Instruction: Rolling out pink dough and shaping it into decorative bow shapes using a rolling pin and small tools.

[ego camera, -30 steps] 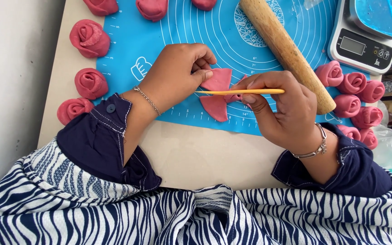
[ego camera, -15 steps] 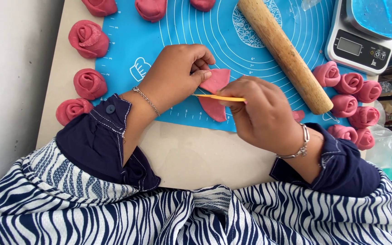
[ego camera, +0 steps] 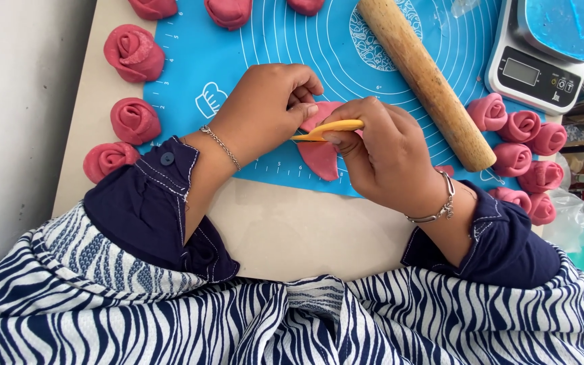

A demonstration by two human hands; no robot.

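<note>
A flat pink dough piece lies on the blue silicone mat, partly hidden under both hands. My left hand pinches the dough's upper left edge with its fingertips. My right hand grips a thin orange plastic tool, held flat across the dough with its tip pointing left at the left hand's fingers.
A wooden rolling pin lies diagonally on the mat. Pink rose-shaped dough pieces sit at the left and in a cluster at the right. A digital kitchen scale with a blue bowl stands at the top right. More dough lines the top edge.
My right hand has slid left along the dough with the orange tool, so less of the tool shows. The left hand stays on the dough's edge.
</note>
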